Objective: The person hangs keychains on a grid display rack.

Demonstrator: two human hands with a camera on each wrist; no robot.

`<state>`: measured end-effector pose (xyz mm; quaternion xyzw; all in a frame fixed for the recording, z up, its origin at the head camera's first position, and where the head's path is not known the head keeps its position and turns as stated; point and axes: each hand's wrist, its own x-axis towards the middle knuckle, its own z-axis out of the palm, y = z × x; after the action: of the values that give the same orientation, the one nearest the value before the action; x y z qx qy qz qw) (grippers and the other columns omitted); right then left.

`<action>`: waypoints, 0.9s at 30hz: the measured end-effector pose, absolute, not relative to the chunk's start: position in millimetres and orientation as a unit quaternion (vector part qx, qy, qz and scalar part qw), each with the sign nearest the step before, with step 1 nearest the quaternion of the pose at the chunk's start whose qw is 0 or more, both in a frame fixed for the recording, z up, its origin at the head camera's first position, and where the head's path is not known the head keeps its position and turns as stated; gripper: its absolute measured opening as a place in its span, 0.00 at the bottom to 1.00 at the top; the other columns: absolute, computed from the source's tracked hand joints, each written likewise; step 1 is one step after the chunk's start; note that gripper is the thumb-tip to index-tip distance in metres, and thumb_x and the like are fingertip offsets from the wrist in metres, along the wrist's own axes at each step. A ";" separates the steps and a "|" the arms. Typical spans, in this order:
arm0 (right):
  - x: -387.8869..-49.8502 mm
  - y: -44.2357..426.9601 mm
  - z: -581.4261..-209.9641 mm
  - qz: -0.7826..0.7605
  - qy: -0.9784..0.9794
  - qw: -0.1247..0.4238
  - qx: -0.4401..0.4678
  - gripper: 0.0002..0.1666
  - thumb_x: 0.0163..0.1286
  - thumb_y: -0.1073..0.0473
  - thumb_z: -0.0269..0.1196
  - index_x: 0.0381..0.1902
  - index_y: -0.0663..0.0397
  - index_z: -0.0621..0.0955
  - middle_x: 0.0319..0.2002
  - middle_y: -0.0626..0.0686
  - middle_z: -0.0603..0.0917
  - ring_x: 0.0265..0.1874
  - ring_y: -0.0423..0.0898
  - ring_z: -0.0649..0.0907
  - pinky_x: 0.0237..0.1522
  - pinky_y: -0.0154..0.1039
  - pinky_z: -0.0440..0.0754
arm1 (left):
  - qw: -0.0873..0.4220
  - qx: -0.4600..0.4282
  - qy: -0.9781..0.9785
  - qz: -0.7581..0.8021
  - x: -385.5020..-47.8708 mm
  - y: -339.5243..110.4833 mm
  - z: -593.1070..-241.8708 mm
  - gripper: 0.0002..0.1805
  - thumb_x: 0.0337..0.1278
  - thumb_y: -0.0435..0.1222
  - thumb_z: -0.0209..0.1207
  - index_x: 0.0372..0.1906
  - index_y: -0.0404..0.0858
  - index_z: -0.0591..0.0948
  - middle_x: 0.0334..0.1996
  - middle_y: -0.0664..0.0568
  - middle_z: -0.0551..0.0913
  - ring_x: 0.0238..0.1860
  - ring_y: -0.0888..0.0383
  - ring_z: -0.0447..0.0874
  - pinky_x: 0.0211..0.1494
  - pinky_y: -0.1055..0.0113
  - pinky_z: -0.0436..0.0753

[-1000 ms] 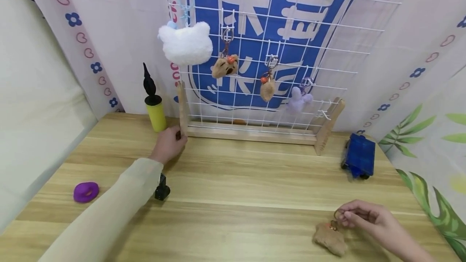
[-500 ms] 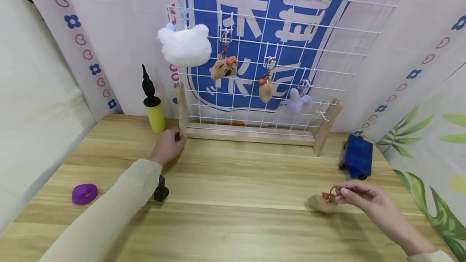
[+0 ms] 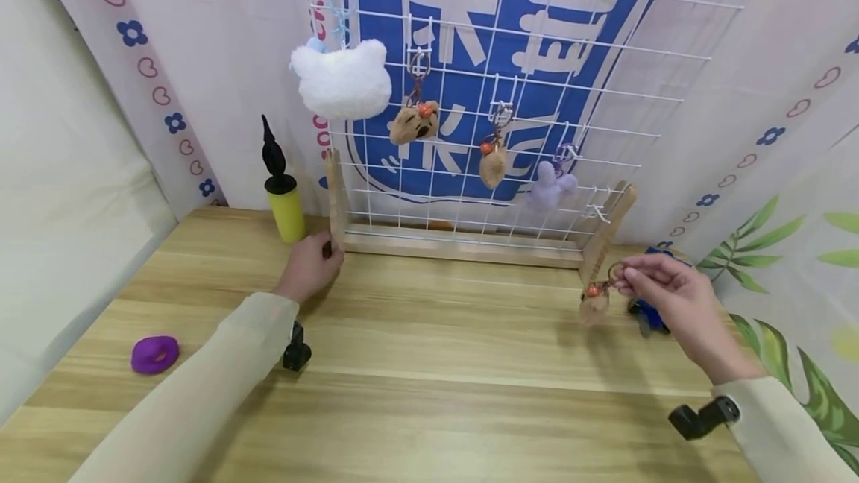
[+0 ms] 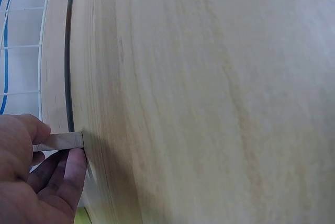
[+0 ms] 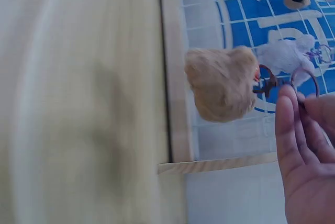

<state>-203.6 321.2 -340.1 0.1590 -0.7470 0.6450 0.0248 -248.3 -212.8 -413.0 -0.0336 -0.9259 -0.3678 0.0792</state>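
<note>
My right hand (image 3: 674, 297) pinches the ring of a brown plush keychain (image 3: 594, 305), which dangles above the table near the rack's right foot. The right wrist view shows the keychain's fuzzy body (image 5: 222, 82) from close by. At the rack's left end, my left hand (image 3: 312, 267) grips the wooden side foot (image 4: 60, 140) between thumb and fingers. On the white wire grid rack (image 3: 463, 244) hang a white plush (image 3: 344, 82), two brown plush keychains, one higher (image 3: 414, 124) and one lower (image 3: 493, 167), and a lilac plush (image 3: 552, 186). A white hook (image 3: 594, 211) at the lower right carries nothing.
A yellow pump (image 3: 287, 211) with a black top stands left of the rack. Behind my right hand is a partly hidden blue object (image 3: 649, 317). A purple ring-shaped thing (image 3: 154, 355) lies on the wooden table (image 3: 403, 364) at left.
My right hand has lifted the brown plush keychain and carried it away from the table's front toward the rack's right end. The left hand stays on the wooden foot.
</note>
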 end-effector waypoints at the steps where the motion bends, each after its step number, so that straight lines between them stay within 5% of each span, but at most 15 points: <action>1: -208.3 319.8 -337.6 0.645 -0.750 0.036 0.147 0.10 0.76 0.68 0.62 0.52 0.61 0.82 0.43 0.45 0.92 0.40 0.36 0.91 0.45 0.29 0.87 | 0.078 -0.034 -0.925 -0.369 -248.2 -212.9 -412.8 0.12 0.71 0.30 0.54 0.47 0.23 0.80 0.35 0.35 0.84 0.30 0.51 0.78 0.32 0.66 0.75; 14: -251.7 298.1 -334.8 0.703 -0.694 0.113 0.100 0.08 0.75 0.70 0.61 0.50 0.64 0.79 0.39 0.45 0.91 0.38 0.36 0.90 0.44 0.27 0.87 | 0.085 -0.037 -0.928 -0.361 -249.8 -215.4 -412.9 0.10 0.70 0.30 0.54 0.44 0.24 0.79 0.30 0.39 0.81 0.26 0.53 0.74 0.29 0.66 0.73; 27: -264.4 296.8 -338.4 0.682 -0.724 0.086 0.056 0.08 0.78 0.67 0.60 0.52 0.60 0.78 0.40 0.41 0.89 0.38 0.33 0.88 0.44 0.26 0.86 | 0.083 -0.033 -0.926 -0.366 -247.6 -211.1 -411.8 0.10 0.70 0.29 0.53 0.44 0.24 0.79 0.30 0.39 0.81 0.27 0.53 0.74 0.30 0.65 0.73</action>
<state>-264.4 296.8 -338.4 0.0560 -0.7237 0.6824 0.0863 -247.6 -211.1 -411.8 -0.0327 -0.9263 -0.3659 0.0831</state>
